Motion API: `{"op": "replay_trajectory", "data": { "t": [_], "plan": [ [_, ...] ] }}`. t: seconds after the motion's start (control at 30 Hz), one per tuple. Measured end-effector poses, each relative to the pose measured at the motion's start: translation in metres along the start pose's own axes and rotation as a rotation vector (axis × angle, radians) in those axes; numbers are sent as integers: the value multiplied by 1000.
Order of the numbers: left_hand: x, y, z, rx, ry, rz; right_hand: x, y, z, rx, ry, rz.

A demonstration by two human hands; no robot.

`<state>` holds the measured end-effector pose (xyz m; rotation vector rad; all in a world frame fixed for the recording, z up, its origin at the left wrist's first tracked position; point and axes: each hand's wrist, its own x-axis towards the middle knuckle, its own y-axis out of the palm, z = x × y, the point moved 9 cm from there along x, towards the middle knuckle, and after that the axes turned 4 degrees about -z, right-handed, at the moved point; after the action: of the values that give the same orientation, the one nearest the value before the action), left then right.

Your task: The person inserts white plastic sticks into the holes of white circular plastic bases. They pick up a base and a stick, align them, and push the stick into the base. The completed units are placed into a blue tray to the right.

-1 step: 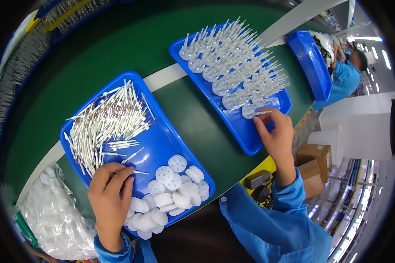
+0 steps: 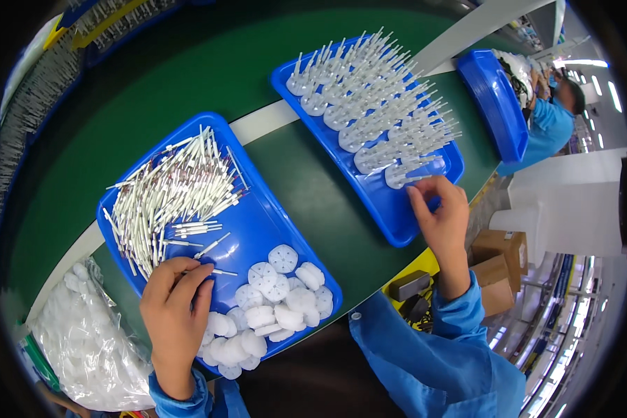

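Observation:
A blue tray on the left holds a heap of thin white sticks with dark sections. Round white perforated discs are piled at its near end. My left hand is over this tray, thumb and fingers pinched at the end of a loose stick. Another blue tray, to the right, carries rows of discs with sticks standing up from them. At its near right side, my right hand has thumb and index finger together beside the nearest disc; what they hold is hard to see.
A clear plastic bag of white pieces lies at the left. More blue trays stand at the far right, near a person in blue. Cardboard boxes and a yellow bin sit right of the green table.
My right fingertips have shifted very slightly away from the nearest disc in the right tray. My left hand stays at the loose stick.

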<state>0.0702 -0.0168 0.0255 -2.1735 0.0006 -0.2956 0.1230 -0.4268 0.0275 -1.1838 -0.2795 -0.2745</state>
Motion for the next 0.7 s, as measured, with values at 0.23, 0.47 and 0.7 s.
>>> {"op": "replay_trajectory", "data": {
  "t": [0.23, 0.47, 0.7],
  "plan": [
    [1, -1, -1, 32, 5, -38, 16, 5, 47, -9, -195, 3],
    [14, -12, 2, 121, 11, -162, 0, 21, 215, 381, -655, 167],
    [-24, -30, 6, 29, -120, 38, -25, 110, 301, 103, -1002, 226]
  ]
}}
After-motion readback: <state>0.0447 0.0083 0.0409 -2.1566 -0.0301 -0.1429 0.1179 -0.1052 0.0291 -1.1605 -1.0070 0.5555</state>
